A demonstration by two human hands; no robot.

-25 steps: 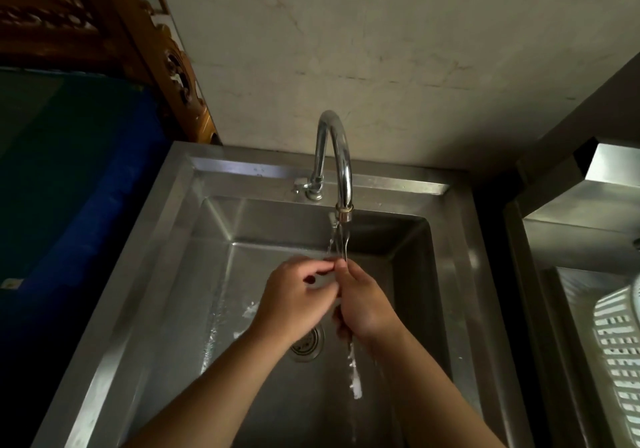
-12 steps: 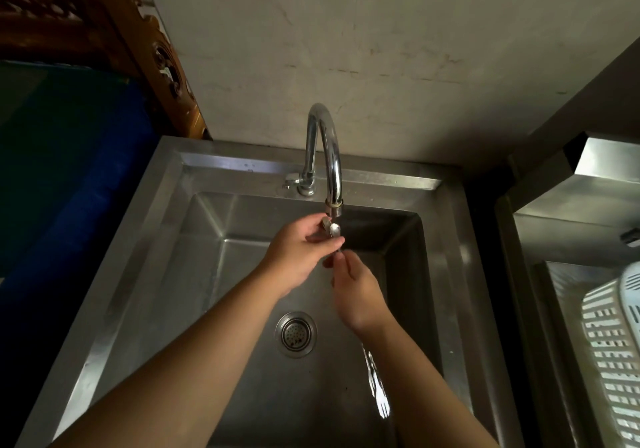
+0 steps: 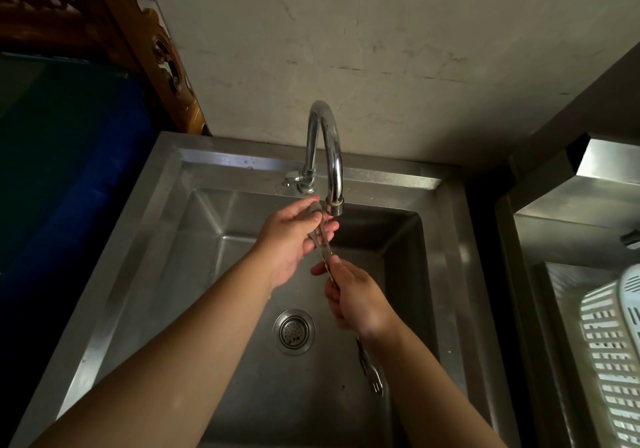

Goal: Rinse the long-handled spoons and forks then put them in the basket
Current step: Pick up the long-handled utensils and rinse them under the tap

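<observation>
Over the steel sink (image 3: 450, 274), both hands hold long-handled metal spoons (image 3: 321, 241) slanting up toward the faucet spout (image 3: 334, 205). My left hand (image 3: 294, 239) holds the bowl ends between thumb and fingers, just left of the spout. My right hand (image 3: 360, 302) grips the handle ends lower down. I cannot tell whether there are two or more spoons. A fork (image 3: 372, 373) lies on the sink floor, partly under my right wrist. The white slotted basket (image 3: 613, 361) stands to the right, beyond the sink's edge.
The curved faucet (image 3: 323, 135) rises from the back rim, with its lever (image 3: 292, 180) at the base. A round drain strainer (image 3: 293, 331) sits in the middle of the basin. Another steel basin (image 3: 561, 225) holds the basket. A wall is close behind.
Both hands rose toward the spout, and my left hand slid up to the spoon bowls. The water stream seen a second ago no longer shows.
</observation>
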